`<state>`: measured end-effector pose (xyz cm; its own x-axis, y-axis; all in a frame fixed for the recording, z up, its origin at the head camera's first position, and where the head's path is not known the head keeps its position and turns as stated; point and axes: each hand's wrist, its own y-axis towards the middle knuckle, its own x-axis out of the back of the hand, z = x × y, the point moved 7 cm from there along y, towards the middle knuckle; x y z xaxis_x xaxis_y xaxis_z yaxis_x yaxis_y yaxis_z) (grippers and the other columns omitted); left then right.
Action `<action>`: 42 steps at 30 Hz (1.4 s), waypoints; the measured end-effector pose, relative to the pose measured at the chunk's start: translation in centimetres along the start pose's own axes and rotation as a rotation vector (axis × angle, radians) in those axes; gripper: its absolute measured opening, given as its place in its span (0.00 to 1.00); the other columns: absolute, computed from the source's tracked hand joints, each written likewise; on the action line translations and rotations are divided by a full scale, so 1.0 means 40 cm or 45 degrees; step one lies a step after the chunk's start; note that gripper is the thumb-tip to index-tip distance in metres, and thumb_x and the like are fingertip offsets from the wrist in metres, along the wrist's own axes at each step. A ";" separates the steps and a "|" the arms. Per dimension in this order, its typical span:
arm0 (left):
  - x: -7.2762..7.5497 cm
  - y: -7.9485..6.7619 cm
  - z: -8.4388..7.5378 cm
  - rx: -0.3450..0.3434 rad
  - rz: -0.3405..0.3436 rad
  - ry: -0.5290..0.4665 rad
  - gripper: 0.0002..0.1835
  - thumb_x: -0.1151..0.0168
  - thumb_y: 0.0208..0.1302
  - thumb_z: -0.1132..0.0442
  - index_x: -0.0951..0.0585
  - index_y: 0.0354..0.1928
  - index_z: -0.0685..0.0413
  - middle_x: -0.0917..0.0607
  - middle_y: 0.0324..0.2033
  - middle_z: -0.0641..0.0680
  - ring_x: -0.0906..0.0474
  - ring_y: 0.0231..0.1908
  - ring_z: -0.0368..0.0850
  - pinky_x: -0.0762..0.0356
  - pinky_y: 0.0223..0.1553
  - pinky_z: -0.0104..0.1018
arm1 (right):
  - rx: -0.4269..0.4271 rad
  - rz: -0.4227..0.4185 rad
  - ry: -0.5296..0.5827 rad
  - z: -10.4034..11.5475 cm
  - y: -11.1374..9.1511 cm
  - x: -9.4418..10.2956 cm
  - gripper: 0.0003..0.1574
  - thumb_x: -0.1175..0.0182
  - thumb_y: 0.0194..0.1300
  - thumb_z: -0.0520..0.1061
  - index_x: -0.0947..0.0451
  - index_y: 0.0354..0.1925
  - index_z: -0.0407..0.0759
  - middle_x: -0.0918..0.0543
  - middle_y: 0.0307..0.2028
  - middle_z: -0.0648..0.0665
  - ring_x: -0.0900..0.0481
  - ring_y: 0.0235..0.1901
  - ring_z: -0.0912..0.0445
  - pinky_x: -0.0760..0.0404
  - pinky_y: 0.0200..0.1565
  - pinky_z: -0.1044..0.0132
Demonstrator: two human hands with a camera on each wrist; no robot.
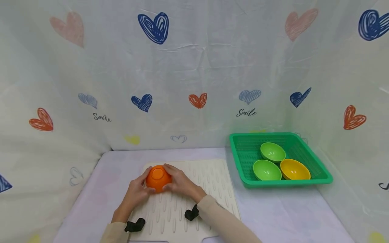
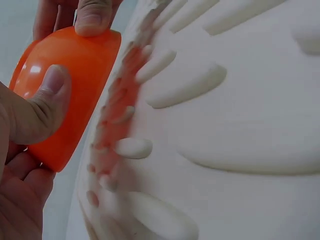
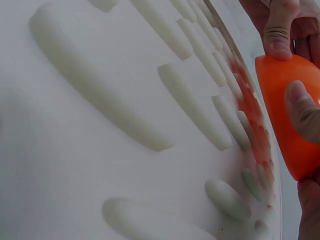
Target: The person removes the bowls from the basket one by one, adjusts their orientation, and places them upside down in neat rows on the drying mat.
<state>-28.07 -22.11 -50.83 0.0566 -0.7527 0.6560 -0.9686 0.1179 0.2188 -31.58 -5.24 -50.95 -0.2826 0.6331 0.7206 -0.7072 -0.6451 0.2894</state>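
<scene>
An orange bowl (image 1: pixel 158 184) is held upside down, its round foot facing up, close over the far left part of a white ridged drying mat (image 1: pixel 209 189). My left hand (image 1: pixel 138 192) grips it from the left and my right hand (image 1: pixel 180 182) from the right. In the left wrist view, the left thumb (image 2: pixel 47 102) presses on the outer wall of the bowl (image 2: pixel 82 100) while fingers curl under the rim. The right wrist view shows the bowl (image 3: pixel 295 120) tilted by the camera's angle, with an orange reflection on the mat below it.
At the right stands a green mesh basket (image 1: pixel 249 185) holding two green bowls (image 1: pixel 267 170) and a yellow bowl (image 1: pixel 294 169), all upright. A white curtain (image 1: pixel 170 74) printed with hearts surrounds the table (image 1: pixel 91 202). Black camera mounts (image 1: pixel 135 225) sit at both wrists.
</scene>
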 end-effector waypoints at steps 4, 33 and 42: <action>0.004 0.008 0.011 0.018 -0.024 0.030 0.47 0.26 0.53 0.74 0.34 0.76 0.60 0.27 0.70 0.66 0.31 0.69 0.67 0.32 0.66 0.61 | -0.025 -0.022 0.010 -0.011 0.015 -0.010 0.53 0.27 0.63 0.48 0.40 0.78 0.38 0.36 0.76 0.35 0.35 0.76 0.45 0.33 0.74 0.57; -0.009 0.016 0.077 0.131 0.077 0.023 0.45 0.30 0.61 0.73 0.41 0.78 0.65 0.34 0.73 0.70 0.37 0.73 0.67 0.39 0.71 0.58 | -0.195 0.053 0.098 -0.024 0.043 -0.072 0.47 0.34 0.70 0.40 0.44 0.79 0.37 0.39 0.79 0.38 0.40 0.78 0.49 0.38 0.76 0.56; -0.010 0.025 0.074 0.107 0.099 0.049 0.46 0.32 0.61 0.74 0.44 0.79 0.67 0.36 0.74 0.71 0.37 0.73 0.69 0.41 0.71 0.59 | -0.228 0.053 0.056 -0.026 0.051 -0.074 0.48 0.33 0.69 0.41 0.45 0.79 0.38 0.39 0.79 0.40 0.39 0.78 0.50 0.38 0.76 0.57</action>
<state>-29.77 -23.60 -53.03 -0.0114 -0.7177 0.6963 -0.9873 0.1186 0.1061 -32.87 -7.99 -53.14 -0.3395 0.6278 0.7004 -0.7971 -0.5873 0.1401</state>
